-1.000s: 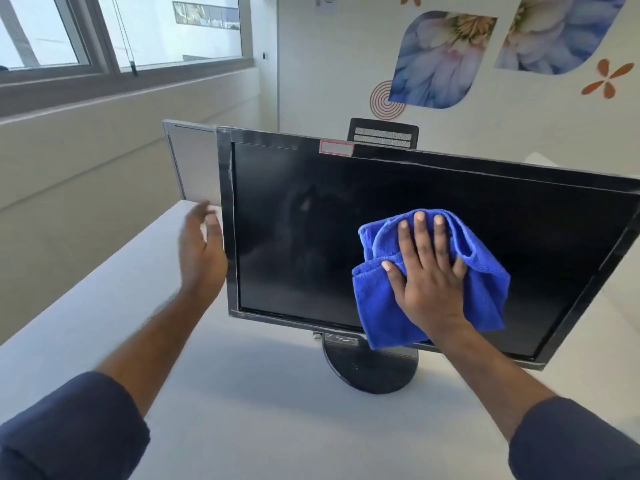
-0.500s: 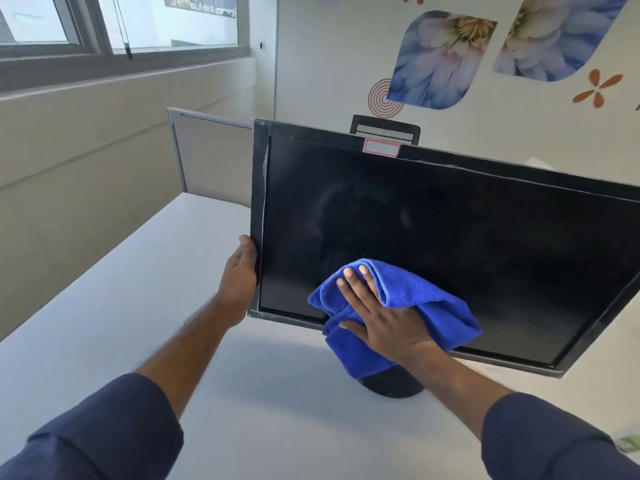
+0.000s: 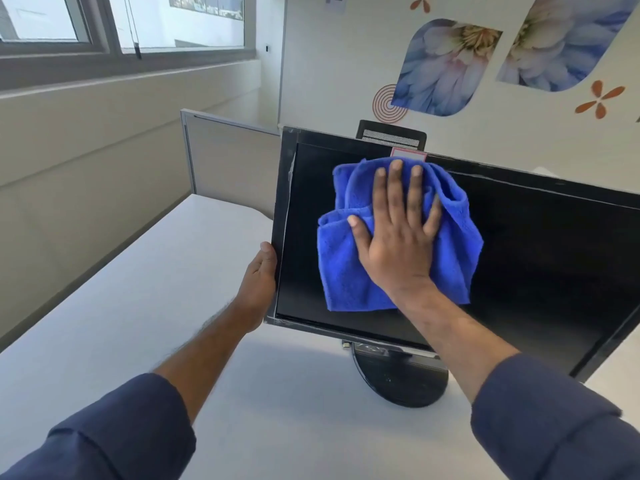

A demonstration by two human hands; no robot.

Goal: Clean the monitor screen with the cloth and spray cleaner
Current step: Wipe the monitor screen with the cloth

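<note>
A black monitor stands on a round black base on the white desk, its dark screen facing me. A crumpled blue cloth lies against the upper left part of the screen. My right hand presses flat on the cloth with straight, spread fingers, fingertips near the top bezel. My left hand grips the monitor's left edge low down, thumb on the front bezel and fingers hidden behind it. No spray cleaner is in view.
The white desk stretches left and toward me. A grey partition panel stands behind the monitor's left side, and a black chair back shows above the top bezel. Windows run along the left wall.
My right hand has swept the cloth from the screen's lower left up to its top edge. My left hand, open one second ago, took hold of the monitor's left edge and stays there.
</note>
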